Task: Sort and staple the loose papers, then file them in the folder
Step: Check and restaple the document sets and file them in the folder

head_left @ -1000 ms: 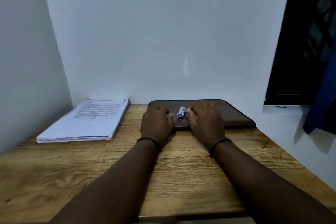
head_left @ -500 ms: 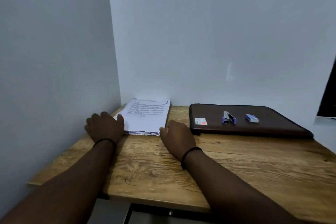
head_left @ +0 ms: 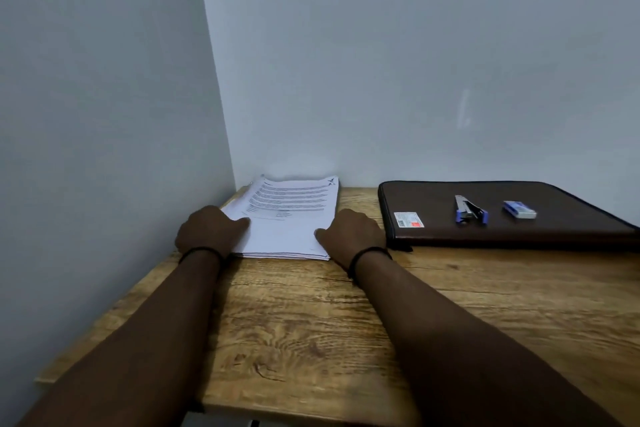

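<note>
A stack of printed white papers (head_left: pixel 289 218) lies at the back left of the wooden table, near the wall corner. My left hand (head_left: pixel 207 230) holds the stack's left edge, thumb on the top sheet. My right hand (head_left: pixel 351 236) holds the right front corner, thumb on top of the sheets. A dark brown zip folder (head_left: pixel 561 229) lies flat to the right, apart from the stack. On it rest a blue and silver stapler (head_left: pixel 469 210) and a small blue box of staples (head_left: pixel 519 210).
The wooden table (head_left: pixel 346 329) stands in a corner, with a white wall on the left and behind. A red and white sticker (head_left: pixel 408 219) marks the folder's near left corner. The table's front edge runs near the bottom.
Both hands left the folder and stapler and went left to the paper stack. In the last half second they closed in onto the stack's two sides. My view turned left.
</note>
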{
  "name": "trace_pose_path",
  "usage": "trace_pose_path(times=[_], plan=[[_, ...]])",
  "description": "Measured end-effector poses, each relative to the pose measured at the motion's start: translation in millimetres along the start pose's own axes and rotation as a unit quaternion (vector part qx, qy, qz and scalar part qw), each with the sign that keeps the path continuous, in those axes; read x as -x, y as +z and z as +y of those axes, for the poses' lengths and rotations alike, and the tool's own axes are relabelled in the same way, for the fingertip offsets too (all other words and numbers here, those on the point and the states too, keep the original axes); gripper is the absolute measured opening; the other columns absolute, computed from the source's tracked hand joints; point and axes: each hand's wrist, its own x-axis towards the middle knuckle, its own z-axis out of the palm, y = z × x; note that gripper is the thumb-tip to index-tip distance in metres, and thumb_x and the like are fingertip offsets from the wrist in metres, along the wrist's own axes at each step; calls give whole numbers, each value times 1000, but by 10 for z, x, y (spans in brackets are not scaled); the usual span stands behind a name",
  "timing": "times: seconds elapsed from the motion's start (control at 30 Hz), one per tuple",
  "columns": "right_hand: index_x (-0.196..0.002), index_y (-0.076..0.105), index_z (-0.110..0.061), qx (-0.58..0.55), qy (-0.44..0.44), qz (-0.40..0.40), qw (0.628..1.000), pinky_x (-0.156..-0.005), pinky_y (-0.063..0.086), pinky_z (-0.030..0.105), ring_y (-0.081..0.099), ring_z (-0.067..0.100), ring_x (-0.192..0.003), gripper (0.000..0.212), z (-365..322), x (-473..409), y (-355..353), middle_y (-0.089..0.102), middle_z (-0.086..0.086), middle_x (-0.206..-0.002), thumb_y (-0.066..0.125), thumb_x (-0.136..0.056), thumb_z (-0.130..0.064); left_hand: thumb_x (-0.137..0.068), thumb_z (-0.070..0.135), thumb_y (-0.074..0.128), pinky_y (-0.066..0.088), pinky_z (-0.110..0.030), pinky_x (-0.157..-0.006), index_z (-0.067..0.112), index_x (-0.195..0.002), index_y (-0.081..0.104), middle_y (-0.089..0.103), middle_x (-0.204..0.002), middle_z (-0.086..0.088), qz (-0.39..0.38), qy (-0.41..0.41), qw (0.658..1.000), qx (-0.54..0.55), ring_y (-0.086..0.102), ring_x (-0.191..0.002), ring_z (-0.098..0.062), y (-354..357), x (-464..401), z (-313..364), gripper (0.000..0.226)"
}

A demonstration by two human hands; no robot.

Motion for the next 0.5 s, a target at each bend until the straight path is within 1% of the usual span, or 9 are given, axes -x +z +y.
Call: trace_pose_path(times=[0.07,0.17,0.27,0.33,0.37,0.4,0.43,0.47,0.5], plan=[[-104,65,-15,9,4,5,1000,-70,41,29,63,28,-101,26,3,34,-9,68,6,-111,56,-92,-37,-81,51,69,47,-34,-81,11,-113,66,68,-117,-14,17,35,999,19,64,-107,-35,-6,87,36,51],[-97,63,-16,9,-5,13,1000,-69,42,29,63,27,-98,21,20,156,-41,68,6,-109,54,-93,-35,-81,48,74,48,-38,-81,9,-108,65,68,-114,-18,51,67,995,46,63,-105,-39,-106,299,46,48],[-96,62,-17,-36,-19,19,999,-70,40,29,63,27,-101,25,72,268,-27,67,6,-108,55,-92,-41,-83,48,74,46,-41,-71,9,-92,56,69,-97,-24,124,131,981,69,64,-93,-44,-214,542,32,43],[-87,55,-19,-137,-11,29,990,-69,42,29,62,25,-95,25,131,320,-71,66,6,-101,59,-91,-43,-82,47,76,43,-41,-61,13,-81,46,66,-79,-23,163,178,965,97,64,-80,-46,-288,723,26,45],[-87,54,-17,-203,1,38,979,-71,45,30,61,24,-92,28,164,330,-96,66,5,-97,63,-90,-43,-81,46,77,40,-40,-57,15,-77,41,63,-71,-21,175,189,959,119,63,-73,-46,-337,814,23,48],[-91,55,-15,-267,17,46,962,-73,47,30,60,23,-91,30,194,349,-141,64,4,-97,67,-89,-42,-80,44,79,37,-38,-55,17,-74,36,58,-63,-16,187,200,951,144,60,-66,-43,-380,895,17,51],[-100,57,-12,-328,32,52,943,-77,46,30,59,21,-94,36,231,375,-191,63,3,-101,70,-87,-43,-78,41,82,34,-35,-51,19,-72,33,51,-56,-10,197,212,942,172,56,-58,-39,-440,999,21,54],[-110,57,-11,-380,48,43,923,-81,45,29,57,19,-99,46,259,408,-230,61,2,-107,74,-85,-45,-77,37,84,30,-33,-48,20,-70,30,43,-52,-2,209,232,929,200,48,-50,-32,-473,1090,16,56],[-119,55,-10,-434,53,34,899,-85,43,29,55,18,-104,62,275,449,-295,59,2,-113,78,-79,-51,-76,35,84,28,-30,-45,22,-69,28,35,-50,4,220,255,914,227,40,-46,-23,-535,1194,32,58]])
